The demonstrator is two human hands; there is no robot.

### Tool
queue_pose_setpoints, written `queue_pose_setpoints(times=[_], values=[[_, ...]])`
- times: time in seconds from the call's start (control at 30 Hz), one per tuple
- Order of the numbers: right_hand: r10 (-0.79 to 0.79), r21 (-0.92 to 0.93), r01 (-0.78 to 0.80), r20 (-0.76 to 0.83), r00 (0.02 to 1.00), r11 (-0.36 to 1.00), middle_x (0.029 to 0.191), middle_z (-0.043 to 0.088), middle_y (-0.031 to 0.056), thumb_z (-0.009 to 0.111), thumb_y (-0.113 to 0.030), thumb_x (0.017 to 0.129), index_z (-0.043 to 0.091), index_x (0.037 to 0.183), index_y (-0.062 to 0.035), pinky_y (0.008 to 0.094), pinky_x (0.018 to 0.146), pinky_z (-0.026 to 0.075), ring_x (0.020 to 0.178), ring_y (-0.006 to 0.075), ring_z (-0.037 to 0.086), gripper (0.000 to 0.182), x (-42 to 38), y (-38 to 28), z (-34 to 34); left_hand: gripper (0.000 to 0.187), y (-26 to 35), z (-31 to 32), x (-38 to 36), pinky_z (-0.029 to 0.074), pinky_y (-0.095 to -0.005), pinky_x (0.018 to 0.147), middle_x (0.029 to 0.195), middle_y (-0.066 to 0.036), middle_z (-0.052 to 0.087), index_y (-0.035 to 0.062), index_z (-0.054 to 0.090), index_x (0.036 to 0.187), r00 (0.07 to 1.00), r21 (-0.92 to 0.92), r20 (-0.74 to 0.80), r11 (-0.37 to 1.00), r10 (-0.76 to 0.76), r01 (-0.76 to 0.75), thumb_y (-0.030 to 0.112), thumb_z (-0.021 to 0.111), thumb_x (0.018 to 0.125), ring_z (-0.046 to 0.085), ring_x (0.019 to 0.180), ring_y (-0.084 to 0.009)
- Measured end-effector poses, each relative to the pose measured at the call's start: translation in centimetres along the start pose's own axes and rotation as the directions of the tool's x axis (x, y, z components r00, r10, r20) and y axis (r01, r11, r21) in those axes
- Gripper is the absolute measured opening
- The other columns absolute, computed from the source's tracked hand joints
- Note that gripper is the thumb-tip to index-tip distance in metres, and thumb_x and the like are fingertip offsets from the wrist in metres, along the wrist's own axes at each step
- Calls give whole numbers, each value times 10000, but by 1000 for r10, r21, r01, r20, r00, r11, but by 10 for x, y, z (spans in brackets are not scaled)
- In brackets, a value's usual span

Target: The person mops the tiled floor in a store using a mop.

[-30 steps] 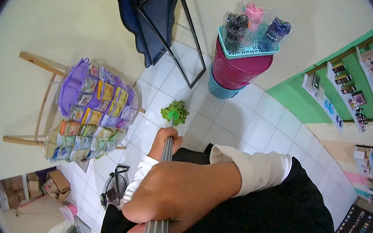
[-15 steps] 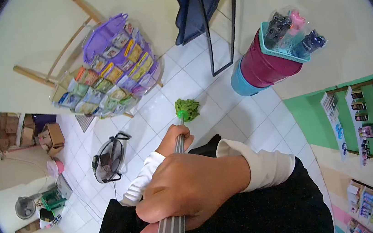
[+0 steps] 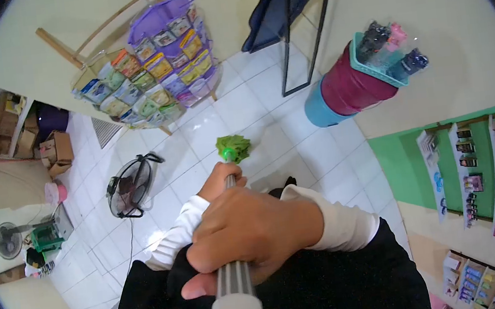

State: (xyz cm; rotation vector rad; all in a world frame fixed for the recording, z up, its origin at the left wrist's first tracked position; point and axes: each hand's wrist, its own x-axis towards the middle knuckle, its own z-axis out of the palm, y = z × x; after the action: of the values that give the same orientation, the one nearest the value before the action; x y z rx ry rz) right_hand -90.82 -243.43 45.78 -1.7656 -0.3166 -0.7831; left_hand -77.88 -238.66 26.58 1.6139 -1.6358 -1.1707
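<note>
A mop (image 3: 235, 281) with a grey striped handle runs away from me, its green shaggy head (image 3: 238, 147) resting on the white tiles. My right hand (image 3: 256, 230) is wrapped round the upper part of the handle, close to its thick pale grey end. Farther down the pole, near the bright green joint, my left hand (image 3: 220, 181) is closed round the handle too. My right hand partly covers the middle of the handle.
A black fan (image 3: 132, 189) with a trailing cord lies left on the floor. Ahead stand a purple rack of packets (image 3: 172, 56) and a black frame (image 3: 289, 58). At right are a maroon bucket (image 3: 346, 82) on a blue one and wall shelves (image 3: 469, 172).
The mop head has shifted slightly left on the tiles, with both hands still gripping the handle. The handle's thick end now shows more, and the whole view has turned a little.
</note>
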Motion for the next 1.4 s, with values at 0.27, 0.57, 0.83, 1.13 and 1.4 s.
queue_pose_setpoints(times=[0.27, 0.57, 0.83, 1.13, 1.4], values=[[61, 79, -64, 52, 997, 995, 470, 472, 89, 609, -292, 786, 458, 605, -78, 398, 410, 366, 445, 306, 515, 318, -31, -28, -49, 201, 19, 47, 39, 366, -377, 467, 517, -177, 473, -15, 478, 535, 992, -21, -87, 995, 92, -94, 42, 620, 664, 480, 476, -327], [-45, 72, 44, 9, 999, 996, 452, 463, 89, 629, -236, 752, 429, 565, -86, 390, 415, 384, 440, 313, 511, 312, -71, -31, -111, 230, 32, 92, 88, 305, -350, 460, 529, -135, 430, -20, 419, 571, 991, -47, -110, 996, 72, -78, -4, 627, 669, 426, 451, -238], [-33, 98, 40, -66, 997, 994, 797, 578, 122, 688, -243, 664, 552, 875, -61, 363, 621, 434, 746, 270, 566, 310, -84, -7, -167, 220, 20, 125, 120, 402, -354, 528, 617, -138, 540, 10, 536, 625, 955, -88, -297, 996, 5, -33, 176, 658, 704, 532, 553, -205], [-172, 503, -216, 615, 769, 837, 680, 599, 85, 797, -295, 647, 508, 719, -46, 210, 485, 512, 509, 128, 579, 388, -27, -43, -243, 263, 19, 129, 197, 413, -395, 579, 661, -163, 555, 12, 554, 687, 988, -60, 10, 986, 155, -154, 210, 714, 624, 565, 645, -292], [261, 42, -259, -236, 936, 965, 518, 531, 31, 685, -261, 723, 472, 548, -88, 272, 418, 400, 427, 154, 508, 325, -29, 5, -178, 264, 4, 44, 211, 408, -395, 598, 667, -155, 535, 30, 532, 714, 935, -250, 15, 907, 353, -339, 232, 696, 667, 543, 675, -331]])
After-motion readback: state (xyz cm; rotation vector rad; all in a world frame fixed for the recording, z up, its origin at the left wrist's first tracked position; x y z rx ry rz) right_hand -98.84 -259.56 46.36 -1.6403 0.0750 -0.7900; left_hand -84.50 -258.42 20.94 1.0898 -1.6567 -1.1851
